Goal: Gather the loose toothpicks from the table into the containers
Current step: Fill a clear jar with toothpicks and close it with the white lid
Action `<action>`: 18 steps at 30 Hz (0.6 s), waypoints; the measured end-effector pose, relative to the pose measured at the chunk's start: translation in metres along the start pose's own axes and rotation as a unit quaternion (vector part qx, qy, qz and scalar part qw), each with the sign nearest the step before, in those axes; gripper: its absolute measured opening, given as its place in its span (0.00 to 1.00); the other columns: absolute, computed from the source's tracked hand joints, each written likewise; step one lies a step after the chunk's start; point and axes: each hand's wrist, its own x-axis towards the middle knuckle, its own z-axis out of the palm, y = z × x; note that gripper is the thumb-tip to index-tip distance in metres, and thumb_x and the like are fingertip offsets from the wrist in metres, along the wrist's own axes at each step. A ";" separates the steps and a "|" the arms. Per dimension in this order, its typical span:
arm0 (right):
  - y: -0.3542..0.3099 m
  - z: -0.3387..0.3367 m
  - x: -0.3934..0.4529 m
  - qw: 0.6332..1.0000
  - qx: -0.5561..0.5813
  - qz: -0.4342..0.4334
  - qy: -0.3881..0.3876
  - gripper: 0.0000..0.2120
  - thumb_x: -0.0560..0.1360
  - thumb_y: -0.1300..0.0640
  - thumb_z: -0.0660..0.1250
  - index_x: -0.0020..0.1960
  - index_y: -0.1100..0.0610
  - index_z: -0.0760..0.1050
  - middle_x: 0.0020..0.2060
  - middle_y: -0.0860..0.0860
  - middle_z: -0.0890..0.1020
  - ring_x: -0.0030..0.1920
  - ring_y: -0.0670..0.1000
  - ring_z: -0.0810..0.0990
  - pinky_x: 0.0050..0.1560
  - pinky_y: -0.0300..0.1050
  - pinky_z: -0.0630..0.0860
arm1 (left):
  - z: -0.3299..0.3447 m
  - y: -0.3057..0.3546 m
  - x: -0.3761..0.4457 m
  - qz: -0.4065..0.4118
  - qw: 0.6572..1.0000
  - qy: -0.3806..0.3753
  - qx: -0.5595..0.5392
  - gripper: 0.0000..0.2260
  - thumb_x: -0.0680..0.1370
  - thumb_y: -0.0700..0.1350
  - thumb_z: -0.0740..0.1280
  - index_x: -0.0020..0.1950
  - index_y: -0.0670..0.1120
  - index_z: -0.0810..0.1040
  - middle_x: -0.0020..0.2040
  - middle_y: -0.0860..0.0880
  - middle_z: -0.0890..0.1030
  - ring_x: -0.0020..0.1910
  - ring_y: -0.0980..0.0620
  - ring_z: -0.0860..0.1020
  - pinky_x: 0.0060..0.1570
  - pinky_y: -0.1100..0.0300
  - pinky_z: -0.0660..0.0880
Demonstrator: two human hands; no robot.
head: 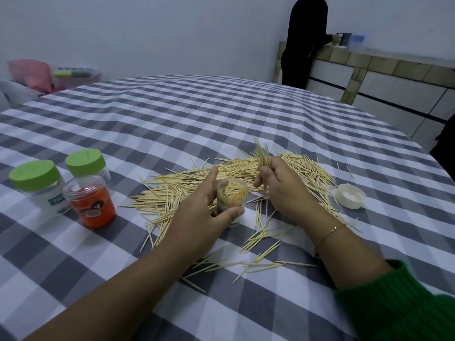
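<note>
Right hand (278,183): pinches an upright toothpick bundle (262,156) just right of the clear container (231,195). Left hand (202,212): curled round that container, part-filled. Step: loading a bundle; next, likely align tips over the mouth. Loose toothpicks (221,175): scattered around it. White lid (348,195): right. Orange jar (92,203), green-capped jars (37,183): left; label reads "TOO…" only.

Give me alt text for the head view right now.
The left hand steadies a small clear plastic container while the right hand grips a bundle of pale wooden toothpicks above it. More loose toothpicks litter the grey-and-white checked tablecloth.
</note>
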 end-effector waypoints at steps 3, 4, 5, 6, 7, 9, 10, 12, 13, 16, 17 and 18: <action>-0.002 0.000 -0.001 0.994 0.110 0.015 0.019 0.09 0.82 0.56 0.53 0.48 0.53 0.70 0.40 0.48 0.80 0.44 0.52 0.76 0.44 0.42 0.71 | 0.000 -0.002 0.000 0.001 1.000 -0.007 -0.005 0.42 0.69 0.49 0.74 0.77 0.56 0.53 0.62 0.65 0.72 0.58 0.67 0.72 0.51 0.78 0.67; -0.003 0.000 -0.001 0.988 0.152 0.017 0.034 0.09 0.82 0.56 0.53 0.48 0.53 0.71 0.39 0.48 0.81 0.45 0.52 0.78 0.47 0.44 0.72 | 0.001 -0.002 0.000 0.003 1.000 -0.010 -0.005 0.42 0.69 0.50 0.74 0.76 0.56 0.53 0.63 0.65 0.71 0.58 0.68 0.72 0.50 0.80 0.67; -0.005 0.000 -0.002 0.980 0.193 0.017 0.051 0.09 0.82 0.56 0.53 0.47 0.53 0.71 0.39 0.49 0.82 0.45 0.52 0.79 0.51 0.47 0.74 | 0.001 -0.002 -0.001 0.005 1.000 -0.014 -0.003 0.42 0.69 0.50 0.74 0.76 0.57 0.53 0.63 0.65 0.71 0.57 0.71 0.71 0.49 0.81 0.66; -0.006 0.000 -0.002 0.970 0.233 0.016 0.067 0.10 0.82 0.57 0.53 0.46 0.53 0.71 0.38 0.50 0.82 0.45 0.52 0.81 0.53 0.49 0.75 | 0.001 -0.001 -0.002 0.008 1.000 -0.018 0.001 0.42 0.69 0.50 0.74 0.76 0.57 0.52 0.63 0.66 0.70 0.54 0.74 0.71 0.48 0.82 0.65; -0.009 0.000 -0.002 0.958 0.276 0.011 0.082 0.10 0.82 0.58 0.53 0.46 0.54 0.70 0.37 0.50 0.83 0.45 0.52 0.82 0.53 0.50 0.75 | 0.001 0.000 -0.002 0.012 1.000 -0.022 0.007 0.42 0.69 0.50 0.74 0.76 0.57 0.52 0.62 0.68 0.69 0.52 0.76 0.70 0.48 0.82 0.65; -0.013 0.000 -0.004 0.927 0.362 -0.011 0.099 0.10 0.83 0.59 0.52 0.46 0.55 0.70 0.34 0.50 0.83 0.44 0.53 0.83 0.52 0.49 0.75 | 0.002 0.001 -0.003 0.021 0.999 -0.030 0.020 0.42 0.70 0.50 0.74 0.76 0.58 0.52 0.61 0.68 0.68 0.48 0.79 0.70 0.47 0.83 0.65; -0.015 0.000 -0.006 0.914 0.392 -0.026 0.101 0.10 0.83 0.60 0.51 0.46 0.55 0.69 0.33 0.50 0.83 0.44 0.54 0.83 0.53 0.49 0.76 | 0.002 0.002 -0.004 0.025 0.999 -0.032 0.024 0.42 0.70 0.50 0.74 0.76 0.58 0.51 0.62 0.68 0.68 0.46 0.80 0.70 0.46 0.83 0.65; -0.022 0.000 -0.010 0.899 0.423 -0.052 0.095 0.10 0.83 0.60 0.51 0.46 0.56 0.69 0.33 0.51 0.82 0.45 0.56 0.83 0.55 0.49 0.76 | 0.002 0.003 -0.004 0.029 0.999 -0.032 0.027 0.42 0.70 0.50 0.74 0.76 0.58 0.51 0.62 0.67 0.67 0.45 0.81 0.70 0.45 0.83 0.65; -0.025 0.001 -0.012 0.896 0.431 -0.060 0.088 0.10 0.83 0.60 0.51 0.47 0.57 0.69 0.33 0.51 0.82 0.45 0.57 0.83 0.55 0.49 0.77 | 0.002 0.003 -0.004 0.030 0.999 -0.031 0.028 0.42 0.70 0.50 0.74 0.76 0.57 0.51 0.63 0.67 0.68 0.45 0.81 0.70 0.45 0.82 0.65; -0.029 0.007 -0.018 0.907 0.410 -0.077 0.051 0.09 0.82 0.61 0.52 0.48 0.59 0.69 0.35 0.52 0.82 0.46 0.56 0.83 0.55 0.48 0.77 | 0.003 0.002 -0.004 0.033 0.999 -0.028 0.018 0.42 0.70 0.48 0.74 0.76 0.57 0.52 0.62 0.67 0.69 0.49 0.79 0.71 0.47 0.82 0.66; -0.029 0.009 -0.020 0.918 0.387 -0.080 0.036 0.09 0.82 0.61 0.52 0.48 0.60 0.70 0.37 0.53 0.83 0.47 0.56 0.83 0.56 0.49 0.77 | 0.002 0.001 -0.004 0.032 0.999 -0.027 0.014 0.42 0.70 0.48 0.74 0.76 0.57 0.52 0.61 0.69 0.69 0.50 0.79 0.71 0.47 0.81 0.66; -0.028 0.012 -0.021 0.928 0.364 -0.079 0.021 0.09 0.82 0.61 0.53 0.48 0.60 0.70 0.39 0.55 0.83 0.47 0.55 0.83 0.55 0.48 0.77 | 0.002 0.000 -0.004 0.031 0.999 -0.026 0.010 0.42 0.70 0.47 0.74 0.76 0.57 0.51 0.59 0.71 0.68 0.50 0.79 0.71 0.47 0.81 0.67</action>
